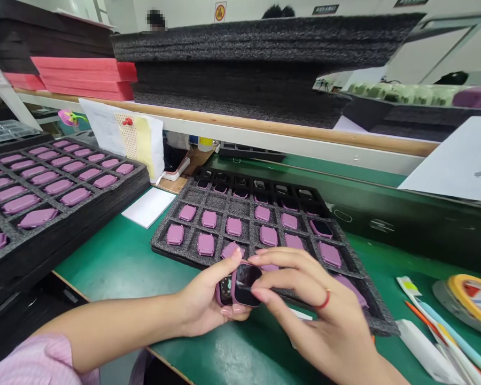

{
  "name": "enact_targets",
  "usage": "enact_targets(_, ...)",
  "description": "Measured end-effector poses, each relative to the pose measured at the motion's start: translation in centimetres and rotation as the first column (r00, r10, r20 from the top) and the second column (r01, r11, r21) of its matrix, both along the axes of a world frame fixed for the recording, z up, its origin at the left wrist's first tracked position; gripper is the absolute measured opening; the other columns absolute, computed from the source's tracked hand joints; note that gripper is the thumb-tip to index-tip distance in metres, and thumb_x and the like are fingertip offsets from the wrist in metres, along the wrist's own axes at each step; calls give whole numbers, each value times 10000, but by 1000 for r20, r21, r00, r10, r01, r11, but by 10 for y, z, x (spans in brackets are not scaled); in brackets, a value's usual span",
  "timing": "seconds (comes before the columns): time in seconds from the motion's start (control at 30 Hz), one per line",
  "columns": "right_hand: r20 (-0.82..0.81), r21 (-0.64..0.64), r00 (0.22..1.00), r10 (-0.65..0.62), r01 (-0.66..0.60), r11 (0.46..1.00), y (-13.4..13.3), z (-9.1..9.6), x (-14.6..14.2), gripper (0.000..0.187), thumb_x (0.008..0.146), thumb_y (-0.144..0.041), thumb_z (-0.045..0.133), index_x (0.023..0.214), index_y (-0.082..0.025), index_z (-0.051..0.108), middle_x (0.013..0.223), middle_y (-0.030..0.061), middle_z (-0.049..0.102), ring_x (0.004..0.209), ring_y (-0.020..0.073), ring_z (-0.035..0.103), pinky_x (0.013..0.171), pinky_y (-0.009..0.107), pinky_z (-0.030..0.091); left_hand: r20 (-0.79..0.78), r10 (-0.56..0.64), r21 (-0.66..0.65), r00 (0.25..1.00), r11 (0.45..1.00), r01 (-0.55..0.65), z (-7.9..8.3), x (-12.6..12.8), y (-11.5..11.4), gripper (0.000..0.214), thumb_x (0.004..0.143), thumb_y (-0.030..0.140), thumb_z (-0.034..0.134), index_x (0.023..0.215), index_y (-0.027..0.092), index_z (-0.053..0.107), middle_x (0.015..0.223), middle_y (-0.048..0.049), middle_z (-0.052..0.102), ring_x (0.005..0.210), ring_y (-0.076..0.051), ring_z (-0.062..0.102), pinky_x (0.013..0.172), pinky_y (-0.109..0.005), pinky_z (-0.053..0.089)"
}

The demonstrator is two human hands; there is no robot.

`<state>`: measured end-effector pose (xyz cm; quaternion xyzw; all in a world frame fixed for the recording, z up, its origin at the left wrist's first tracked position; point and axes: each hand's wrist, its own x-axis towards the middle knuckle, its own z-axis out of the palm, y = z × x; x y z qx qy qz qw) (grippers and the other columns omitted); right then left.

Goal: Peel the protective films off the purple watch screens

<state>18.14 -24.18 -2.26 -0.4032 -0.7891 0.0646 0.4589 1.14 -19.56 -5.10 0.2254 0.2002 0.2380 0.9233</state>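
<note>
My left hand (208, 299) is closed around two strapless purple smartwatches held side by side. The left smartwatch (225, 290) shows a lit dial, partly covered by my thumb; the right smartwatch (246, 283) has a dark screen facing me. My right hand (312, 294), with a red ring on one finger, grips the dark-screened watch at its top and right edges between fingertips and thumb. Just behind both hands lies a black foam tray (220, 200) of purple watch bodies, some back side up, others with dark screens up. My right hand hides part of its front.
On the left, a stacked foam tray (132, 179) holds many purple watch bodies. White paper (149, 207) lies between the trays. A tape roll (475, 299) and several pens and brushes (436, 326) lie at right. Above runs a shelf edge (264, 136) loaded with black foam (240, 80).
</note>
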Motion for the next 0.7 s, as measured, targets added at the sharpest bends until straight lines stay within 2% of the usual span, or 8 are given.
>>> enact_targets(0.07, -170, -54, 982, -79, 71, 996, 0, 3, 2, 105, 910, -172, 681, 840, -250, 687, 888, -11, 731, 889, 100, 694, 809, 176, 563, -1, -4, 21, 1000, 1000, 4, 1, -1, 0, 499, 744, 601, 789, 824, 116, 700, 676, -17, 651, 388, -20, 413, 435, -199, 176)
enact_targets(0.13, -368, -146, 915, -166, 120, 982, 0, 5, 5, 119, 914, -247, 700, 796, -259, 691, 794, -32, 723, 771, 80, 693, 708, 134, 570, 0, -7, 41, 1000, 999, 7, 2, -2, 0, 526, 742, 605, 788, 906, 109, 724, 758, -52, 698, 389, -21, 417, 438, -211, 180)
enact_targets(0.27, -577, -299, 759, -301, 147, 943, -3, 5, 9, 133, 887, -361, 746, 795, -266, 726, 810, -28, 780, 621, 85, 735, 695, 153, 631, 37, -20, 72, 999, 997, 18, 3, -3, 0, 529, 765, 607, 767, 942, 109, 736, 772, -60, 706, 392, -24, 415, 438, -224, 172)
enact_targets(0.33, -574, -302, 750, -329, 180, 936, -4, 4, 10, 102, 874, -362, 756, 831, -272, 736, 907, -3, 803, 758, 152, 791, 796, 229, 664, 45, -23, 85, 999, 996, 19, 4, -4, 0, 516, 785, 603, 751, 948, 114, 742, 783, -62, 710, 392, -21, 414, 438, -225, 168)
enact_targets(0.43, -513, -257, 799, -314, 206, 944, -4, 1, 11, 139, 865, -313, 754, 998, -292, 724, 1054, 34, 795, 987, 245, 779, 931, 382, 657, 39, -19, 90, 999, 996, 15, 5, -4, 0, 499, 791, 598, 750, 946, 124, 751, 798, -62, 715, 392, -18, 416, 444, -226, 174)
enact_targets(0.5, -464, -204, 841, -278, 204, 957, -4, -1, 12, 169, 875, -267, 731, 1039, -306, 714, 1053, 35, 793, 987, 264, 774, 917, 432, 665, 42, -20, 90, 999, 996, 17, 5, -5, 0, 499, 784, 605, 752, 942, 132, 751, 795, -58, 711, 393, -19, 415, 447, -227, 175)
enact_targets(0.57, -400, -130, 881, -251, 217, 967, -5, -2, 15, 106, 897, -246, 700, 967, -324, 720, 962, 21, 795, 933, 265, 775, 846, 438, 681, 53, -28, 96, 998, 995, 23, 5, -5, -1, 485, 786, 595, 756, 940, 135, 744, 788, -55, 705, 398, -22, 414, 446, -228, 169)
enact_targets(0.7, -183, -22, 939, -290, 291, 956, -13, 0, 22, 133, 918, -218, 679, 917, -350, 702, 914, -5, 790, 901, 253, 770, 811, 426, 667, 64, -30, 112, 998, 993, 23, 7, -5, -1, 461, 806, 564, 750, 952, 127, 717, 793, -60, 703, 409, -27, 407, 438, -230, 159)
